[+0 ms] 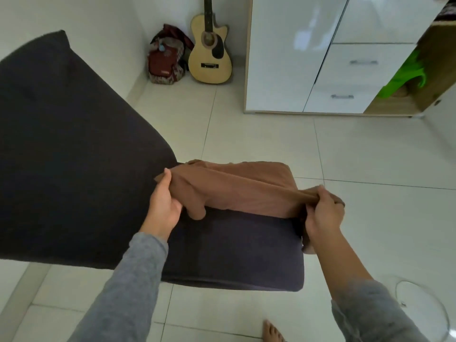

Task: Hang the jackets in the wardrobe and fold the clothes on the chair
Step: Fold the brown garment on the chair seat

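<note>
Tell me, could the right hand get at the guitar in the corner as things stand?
Probably not. The right hand has its grip on one end of the brown garment over the chair, and the guitar leans against the far wall, seemingly well beyond arm's reach, though nothing stands between.

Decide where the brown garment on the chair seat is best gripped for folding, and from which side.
Pinch the brown garment at both ends of its near edge, from the near side. It lies wide across the chair seat, so a middle grip would probably let the ends sag. The left hand and right hand hold it so, the edge taut between them.
</note>
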Tool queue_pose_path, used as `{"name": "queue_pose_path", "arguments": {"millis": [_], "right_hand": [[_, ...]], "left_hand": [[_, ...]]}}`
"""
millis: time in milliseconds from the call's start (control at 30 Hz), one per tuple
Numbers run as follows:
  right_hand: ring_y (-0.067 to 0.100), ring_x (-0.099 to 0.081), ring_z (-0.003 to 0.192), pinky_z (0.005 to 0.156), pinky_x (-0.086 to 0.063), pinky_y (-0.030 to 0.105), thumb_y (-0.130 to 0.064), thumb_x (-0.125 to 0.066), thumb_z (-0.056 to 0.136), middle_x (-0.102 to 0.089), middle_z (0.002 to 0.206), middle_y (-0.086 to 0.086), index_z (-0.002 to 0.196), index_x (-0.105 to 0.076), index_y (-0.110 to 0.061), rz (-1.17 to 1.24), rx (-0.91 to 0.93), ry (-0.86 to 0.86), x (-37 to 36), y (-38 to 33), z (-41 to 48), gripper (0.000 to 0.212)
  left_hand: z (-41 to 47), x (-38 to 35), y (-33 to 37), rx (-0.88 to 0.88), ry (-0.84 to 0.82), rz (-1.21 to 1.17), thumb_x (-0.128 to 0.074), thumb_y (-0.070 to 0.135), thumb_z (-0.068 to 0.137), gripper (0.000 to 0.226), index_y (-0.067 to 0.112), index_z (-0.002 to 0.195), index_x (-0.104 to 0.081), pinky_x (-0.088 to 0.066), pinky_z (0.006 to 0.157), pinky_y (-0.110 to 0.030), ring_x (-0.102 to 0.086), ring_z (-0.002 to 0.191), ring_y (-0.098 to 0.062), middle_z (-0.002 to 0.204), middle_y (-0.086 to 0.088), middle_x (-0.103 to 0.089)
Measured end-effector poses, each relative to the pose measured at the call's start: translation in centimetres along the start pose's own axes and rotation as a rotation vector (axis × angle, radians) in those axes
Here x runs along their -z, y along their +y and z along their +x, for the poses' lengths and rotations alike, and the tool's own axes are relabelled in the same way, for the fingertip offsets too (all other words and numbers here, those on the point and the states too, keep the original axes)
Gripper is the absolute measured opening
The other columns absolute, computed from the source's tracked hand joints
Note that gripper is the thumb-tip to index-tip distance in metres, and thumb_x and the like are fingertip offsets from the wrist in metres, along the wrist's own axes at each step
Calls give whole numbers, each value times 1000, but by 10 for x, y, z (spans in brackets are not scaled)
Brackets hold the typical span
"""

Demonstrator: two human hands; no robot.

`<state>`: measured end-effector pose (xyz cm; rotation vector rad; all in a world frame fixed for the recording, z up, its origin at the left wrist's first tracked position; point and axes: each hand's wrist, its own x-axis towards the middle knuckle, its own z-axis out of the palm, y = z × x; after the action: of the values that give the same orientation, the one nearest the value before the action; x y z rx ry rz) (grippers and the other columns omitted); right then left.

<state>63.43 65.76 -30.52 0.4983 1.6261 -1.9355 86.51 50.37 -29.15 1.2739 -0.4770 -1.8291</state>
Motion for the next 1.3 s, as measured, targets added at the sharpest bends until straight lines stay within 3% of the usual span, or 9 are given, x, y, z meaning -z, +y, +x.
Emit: {"name": "queue_pose_path", "arguments": {"millis": [100, 200, 367, 667, 800, 900, 967, 1167, 1300], "right_hand": [[10, -62, 87, 76, -50, 24, -30, -61, 88, -63, 93, -3, 112, -59, -6, 27, 112, -45, -34, -57, -7, 35], [8, -59, 88, 87, -51, 28, -15, -55, 94, -58, 94, -4, 97, -52, -14, 281, 181, -148, -56, -113, -25, 5], [11, -64, 85, 71, -54, 25, -11, -50, 96, -63, 91, -2, 86, -50, -16, 473, 287, -224, -40, -146, -35, 12], [22, -60, 107, 71, -58, 24, -2, -50, 95, -55, 115, 6, 91, -43, -22, 217, 173, 130, 73, 3, 18, 21], [21, -55, 112, 89, -47, 29, -6, -46, 97, -55, 127, 9, 125, -49, -10, 87, -21, 206, 116, 69, 42, 28], [23, -51, 118, 101, -41, 35, -6, -42, 98, -59, 119, 9, 105, -57, -9, 20, -166, 221, 143, 92, 50, 16], [22, -51, 113, 95, -42, 33, -9, -41, 99, -59, 102, 2, 87, -54, -14, -9, -214, 238, 152, 97, 51, 19], [21, -63, 84, 68, -60, 31, -17, -42, 99, -57, 110, 13, 124, -50, -3, -96, -96, 295, 157, 99, 43, 29], [25, -65, 75, 61, -58, 31, -15, -42, 98, -61, 100, 19, 118, -53, -1, -146, -90, 347, 155, 103, 38, 27]], "left_hand": [[-6, -57, 40, -87, -59, -110, -53, 37, 94, 41, 8, 122, -59, -55, 86, -35, -65, 105, -21, 116, -11, -67], [-23, -100, 72, -211, -137, -199, -50, 35, 96, 34, 10, 115, -62, -54, 88, -34, -65, 105, -19, 115, -9, -68], [-50, -115, 83, -384, -173, -200, -47, 34, 98, 31, 14, 118, -58, -54, 86, -29, -65, 106, -16, 115, -5, -67], [-42, 16, -65, -141, 228, 77, -50, 43, 94, 41, 23, 130, -54, -48, 92, -42, -59, 111, -26, 123, -6, -61], [-33, 75, -129, 4, 378, 236, -48, 49, 93, 49, 23, 134, -49, -41, 103, -50, -53, 116, -31, 134, -8, -54], [-33, 104, -158, 55, 374, 303, -49, 49, 92, 53, 22, 137, -46, -39, 105, -49, -52, 116, -28, 137, -5, -50], [-36, 115, -170, 87, 337, 359, -50, 47, 91, 53, 20, 136, -47, -41, 103, -46, -54, 111, -26, 133, -5, -53], [-39, 120, -172, 63, 375, 567, -46, 43, 95, 49, 10, 130, -52, -45, 92, -37, -54, 100, -23, 116, -6, -58], [-39, 121, -168, 49, 373, 587, -44, 48, 94, 52, 12, 130, -52, -46, 93, -39, -56, 104, -25, 124, -8, -58]]}}
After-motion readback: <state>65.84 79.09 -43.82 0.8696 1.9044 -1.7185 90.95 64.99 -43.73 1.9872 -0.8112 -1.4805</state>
